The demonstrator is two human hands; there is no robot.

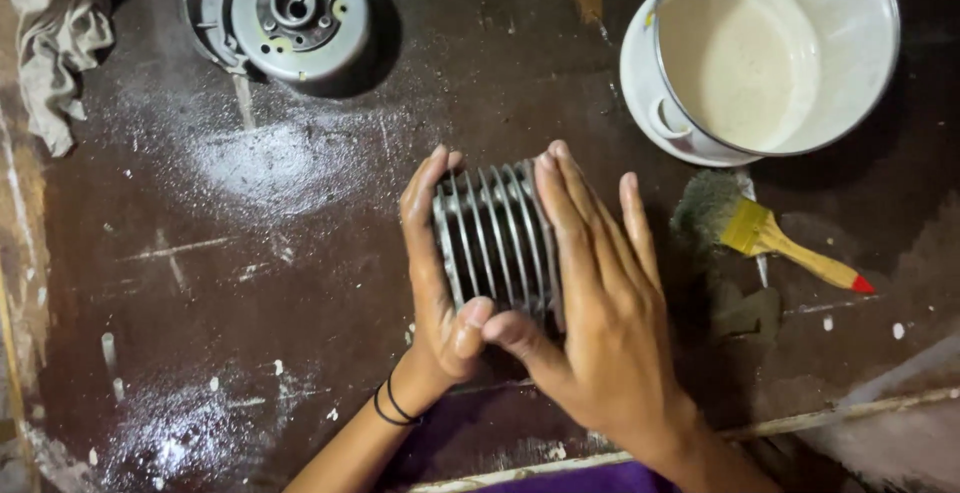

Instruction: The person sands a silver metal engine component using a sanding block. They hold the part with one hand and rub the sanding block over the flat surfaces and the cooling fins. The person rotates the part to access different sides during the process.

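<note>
Between the fingers of both hands, clamped upright on the dark, powder-dusted board (300, 283): a finned metal cylinder (495, 238). Left hand (432, 283) pressed flat along one side, fingers together, thumb tucked under to meet the other thumb; right hand (590, 313) flat on the opposite side, fingers slightly fanned. Fins grey, bare and dull, no wet coat visible, so probably early on. Beyond the right fingertips, a bucket (870, 63) of pale liquid; just beside them, a brush (760, 233) lying untouched. Beyond the left fingertips, a round rotor (290, 13); far left, a rag (55, 33)
</note>
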